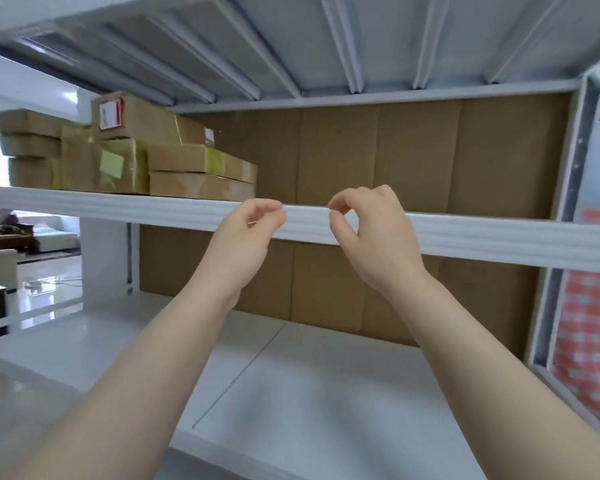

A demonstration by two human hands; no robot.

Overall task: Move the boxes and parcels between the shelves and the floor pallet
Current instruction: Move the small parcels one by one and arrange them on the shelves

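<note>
A stack of boxes sits at the left end of the upper shelf, the flat ones lying lengthwise along it. Their right end is just up and left of the left hand. That hand is raised in front of the shelf edge, fingers curled toward the thumb and holding nothing. The right hand is beside it at the same height, also curled and holding nothing. The boxes lie to the left of both hands, so the left hand looks nearer for a reach. Behind the shelf to the right is a cardboard backing.
</note>
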